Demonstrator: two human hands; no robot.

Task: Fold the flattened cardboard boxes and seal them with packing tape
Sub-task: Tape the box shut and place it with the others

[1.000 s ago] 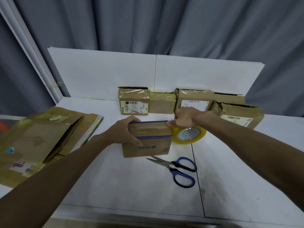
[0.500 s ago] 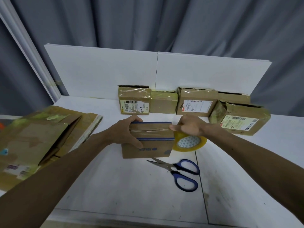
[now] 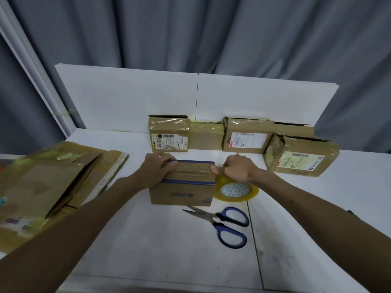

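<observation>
The small brown cardboard box with blue stripes [image 3: 182, 182] sits mid-table, long axis running nine to three. The left hand [image 3: 157, 171] clamps its nine-o'clock end; the right hand [image 3: 234, 171] — fingers curled, pinching tape at the three-o'clock edge — is nearer the yellowish tape roll [image 3: 236, 190], just at five o'clock.

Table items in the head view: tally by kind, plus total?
Folded cardboard boxes: 6, five at the back wall and one under both hands
Tape roll: 1
Scissors: 1
Pile of flattened boxes: 1, sheets inside not countable
Total: 9
</observation>
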